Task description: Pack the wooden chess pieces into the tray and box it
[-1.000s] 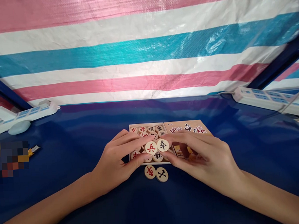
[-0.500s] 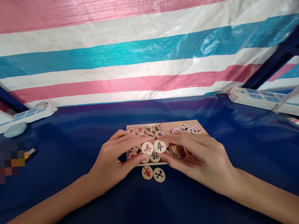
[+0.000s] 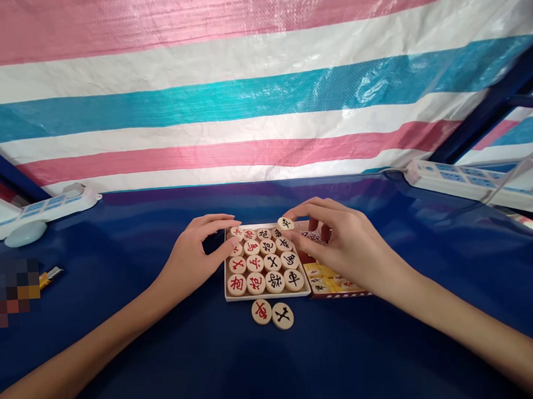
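A white box (image 3: pixel 267 296) holds several round wooden pieces in rows, red characters on the left, black on the right. Over its back left corner, my left hand (image 3: pixel 208 242) pinches a red-character piece (image 3: pixel 236 232) between thumb and fingers. My right hand (image 3: pixel 336 228) grips a black-character piece (image 3: pixel 285 223) above the back right corner. Two loose pieces, one red (image 3: pixel 261 312) and one black (image 3: pixel 283 316), lie side by side in front of the box. A printed lid (image 3: pixel 337 279) sits right of the box, partly hidden under my right hand.
The blue table (image 3: pixel 169 374) carries a power strip (image 3: pixel 63 203) and a pale rounded object (image 3: pixel 26 234) at the left, a yellow cutter (image 3: pixel 50 277) below them, and another power strip (image 3: pixel 455 176) at the right. A striped sheet (image 3: pixel 260 97) hangs behind.
My hands have moved apart and back, each carrying a piece from the box's middle to a back corner. More of the rows of pieces now shows.
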Demonstrator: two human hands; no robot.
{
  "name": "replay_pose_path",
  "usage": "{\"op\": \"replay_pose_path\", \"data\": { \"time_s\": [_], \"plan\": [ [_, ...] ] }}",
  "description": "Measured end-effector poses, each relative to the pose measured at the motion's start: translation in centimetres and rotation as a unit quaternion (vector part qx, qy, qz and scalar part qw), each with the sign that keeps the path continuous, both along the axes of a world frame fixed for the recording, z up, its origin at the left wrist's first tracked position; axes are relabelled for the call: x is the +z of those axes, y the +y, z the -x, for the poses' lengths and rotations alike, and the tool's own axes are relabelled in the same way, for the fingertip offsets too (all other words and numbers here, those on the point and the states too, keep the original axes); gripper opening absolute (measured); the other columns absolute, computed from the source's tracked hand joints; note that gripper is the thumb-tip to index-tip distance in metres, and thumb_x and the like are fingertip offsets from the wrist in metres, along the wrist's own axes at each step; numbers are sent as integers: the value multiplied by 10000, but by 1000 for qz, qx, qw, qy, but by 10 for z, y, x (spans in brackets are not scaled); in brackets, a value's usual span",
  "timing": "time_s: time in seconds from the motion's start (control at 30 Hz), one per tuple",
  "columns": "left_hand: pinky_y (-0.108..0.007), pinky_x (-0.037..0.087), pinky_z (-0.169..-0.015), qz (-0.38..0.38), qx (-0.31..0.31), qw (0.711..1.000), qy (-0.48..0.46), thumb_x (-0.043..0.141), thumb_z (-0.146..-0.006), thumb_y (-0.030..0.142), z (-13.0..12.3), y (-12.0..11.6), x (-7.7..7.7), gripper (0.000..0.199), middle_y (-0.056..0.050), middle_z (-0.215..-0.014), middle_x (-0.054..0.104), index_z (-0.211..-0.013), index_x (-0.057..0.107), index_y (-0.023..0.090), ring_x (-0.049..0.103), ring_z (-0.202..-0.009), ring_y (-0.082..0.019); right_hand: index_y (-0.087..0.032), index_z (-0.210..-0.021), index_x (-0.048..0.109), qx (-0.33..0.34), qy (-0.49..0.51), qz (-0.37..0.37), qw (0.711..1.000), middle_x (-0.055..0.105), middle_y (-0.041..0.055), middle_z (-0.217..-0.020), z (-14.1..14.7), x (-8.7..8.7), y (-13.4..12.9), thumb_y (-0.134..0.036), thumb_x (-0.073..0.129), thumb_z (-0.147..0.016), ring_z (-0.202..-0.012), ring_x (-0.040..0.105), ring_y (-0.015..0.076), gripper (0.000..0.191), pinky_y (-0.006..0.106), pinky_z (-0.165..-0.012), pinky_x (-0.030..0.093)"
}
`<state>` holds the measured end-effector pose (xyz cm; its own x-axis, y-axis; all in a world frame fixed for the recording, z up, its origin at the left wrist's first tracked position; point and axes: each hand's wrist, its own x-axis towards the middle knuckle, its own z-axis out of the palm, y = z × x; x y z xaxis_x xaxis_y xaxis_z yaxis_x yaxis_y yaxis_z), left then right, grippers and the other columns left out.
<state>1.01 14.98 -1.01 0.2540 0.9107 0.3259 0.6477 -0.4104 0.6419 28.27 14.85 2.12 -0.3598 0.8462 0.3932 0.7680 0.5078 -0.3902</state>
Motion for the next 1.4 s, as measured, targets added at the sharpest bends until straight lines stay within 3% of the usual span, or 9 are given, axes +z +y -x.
{"op": "replay_pose_path", "data": {
  "time_s": [0.2,0.33,0.47,0.6,0.8,1.0,1.13,1.23,1.4],
  "plan": [
    [-368,544,-922,-9,-8,1000,-6,569,-945,366,-2,-5,2,307,30,-1278,625,-1249,608,375,572,-1168,-189,-274,-1152,664,9,-59,-39,997,653,42,-1074,-2,-9,7,-381,609,-933,-933,554,230,250,386,-784,472],
    [-359,474,-1005,-91,-21,995,30,571,-946,268,-6,-13,8,198,35,-1220,646,-1107,674,320,548,-1176,-169,-283,-1113,679,26,-35,-28,999,662,32,-1087,1,-5,0,-354,583,-952,-907,543,225,200,363,-720,472],
    [-337,472,-972,-127,-34,990,53,565,-953,231,-8,-18,11,146,22,-1124,676,-1010,693,272,562,-1116,-161,-278,-1052,701,61,-17,-28,998,682,19,-1075,3,-1,-7,-324,534,-982,-908,553,220,186,373,-768,477],
    [-334,461,-989,-129,-43,988,67,544,-964,228,-8,-19,13,188,22,-1137,674,-1081,682,278,554,-1126,-158,-272,-1044,702,63,-14,-25,998,693,13,-1079,2,-2,-9,-281,508,-988,-921,559,225,202,388,-795,470],
    [-380,410,-1073,-106,-82,986,95,540,-961,272,-6,-20,14,265,29,-1245,653,-1207,635,299,499,-1252,-188,-320,-1248,625,107,-24,-17,994,701,-7,-1146,3,-1,-13,-216,481,-977,-1059,568,245,324,446,-904,430],
    [-365,441,-1034,-153,-59,982,89,550,-954,228,-6,-23,13,341,-18,-1288,617,-1291,578,270,531,-1213,-193,-271,-1149,661,89,8,-45,995,695,26,-1131,5,4,-25,-232,543,-953,-1031,586,244,232,429,-874,450],
    [-369,471,-889,-255,-82,959,87,630,-866,124,-5,-30,14,267,-22,-1068,685,-1103,636,247,600,-1006,-193,-225,-969,668,146,29,-115,982,688,25,-877,6,1,-40,-163,601,-895,-785,601,185,118,363,-722,466],
    [-335,451,-714,-304,-85,947,57,656,-809,82,-6,-38,17,155,-2,-809,658,-868,593,211,582,-762,-156,-220,-775,634,201,-18,-191,961,584,-9,-631,7,-4,-50,-169,624,-859,-570,505,149,99,341,-553,383],
    [-314,308,-490,-345,-166,914,135,637,-846,163,-8,-50,18,229,45,-539,505,-673,493,205,433,-477,-102,-223,-686,616,252,-85,-221,938,509,-15,-544,9,-7,-57,-212,596,-851,-497,431,147,167,356,-495,290]
  ]
}}
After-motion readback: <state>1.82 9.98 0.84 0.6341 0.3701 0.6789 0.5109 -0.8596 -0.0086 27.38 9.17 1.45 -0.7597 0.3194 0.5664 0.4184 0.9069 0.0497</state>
